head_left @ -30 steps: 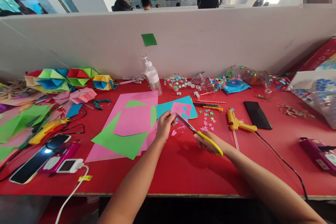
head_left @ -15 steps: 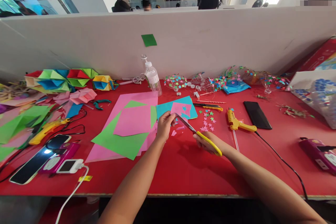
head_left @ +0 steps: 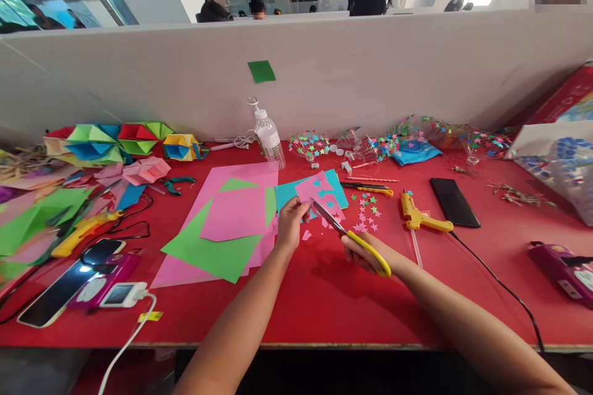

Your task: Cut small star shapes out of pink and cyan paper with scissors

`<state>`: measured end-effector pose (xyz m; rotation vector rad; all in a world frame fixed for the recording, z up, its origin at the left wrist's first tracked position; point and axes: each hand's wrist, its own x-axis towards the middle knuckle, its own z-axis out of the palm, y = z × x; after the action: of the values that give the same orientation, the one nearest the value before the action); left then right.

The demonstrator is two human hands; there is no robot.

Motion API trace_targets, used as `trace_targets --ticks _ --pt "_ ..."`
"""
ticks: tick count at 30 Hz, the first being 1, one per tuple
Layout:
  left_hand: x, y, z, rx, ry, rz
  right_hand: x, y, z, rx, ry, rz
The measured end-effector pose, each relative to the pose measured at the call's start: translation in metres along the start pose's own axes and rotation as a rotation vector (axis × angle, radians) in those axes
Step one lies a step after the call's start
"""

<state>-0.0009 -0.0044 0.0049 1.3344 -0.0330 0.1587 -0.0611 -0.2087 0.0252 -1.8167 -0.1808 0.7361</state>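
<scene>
My left hand (head_left: 290, 221) is closed in a pinch on a piece of pink paper (head_left: 306, 187) with star-shaped holes in it. Blue shows through those holes from the blue sheet (head_left: 286, 192) behind. Yellow-handled scissors (head_left: 365, 250) are gripped in my right hand (head_left: 357, 251), their blades pointing up and left at the pink paper beside my left fingertips. Whether the blades touch the paper, I cannot tell. Small cut-out paper stars (head_left: 369, 217) lie just right of the blades, and pink scraps (head_left: 306, 235) rest beneath.
Left of my hands lie a pink square (head_left: 234, 213) and green paper (head_left: 208, 253). To the right are a utility knife (head_left: 370, 189), a yellow glue gun (head_left: 419, 216) and a black phone (head_left: 454, 202). Plastic bottles (head_left: 269, 136) stand by the partition (head_left: 324, 74).
The pink paper has turned and tilted in my left hand, so more star-shaped holes show now. My hands and the scissors have barely moved.
</scene>
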Motion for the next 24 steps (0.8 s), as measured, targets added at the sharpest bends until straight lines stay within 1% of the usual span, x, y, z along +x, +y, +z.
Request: trace_targets --ticks 6,10,15,24 --pt "-0.0024 -0.0003 0.0040 -0.021 -0.006 -0.005 -0.0002 0.0023 0.0042 0.041 0.010 -0.021" --pt "-0.0033 0.0002 0.0056 -0.053 -0.008 -0.027 0.0013 0.0058 0.0060 0.076 0.019 -0.003" --pt "-0.0043 0.0007 0.0058 -0.074 -0.004 -0.058 0.0006 0.0042 0.0061 0.056 0.036 -0.011" --pt "-0.0042 0.0014 0.0060 -0.060 -0.005 -0.044 0.0019 0.0013 0.0071 0.067 0.084 0.075"
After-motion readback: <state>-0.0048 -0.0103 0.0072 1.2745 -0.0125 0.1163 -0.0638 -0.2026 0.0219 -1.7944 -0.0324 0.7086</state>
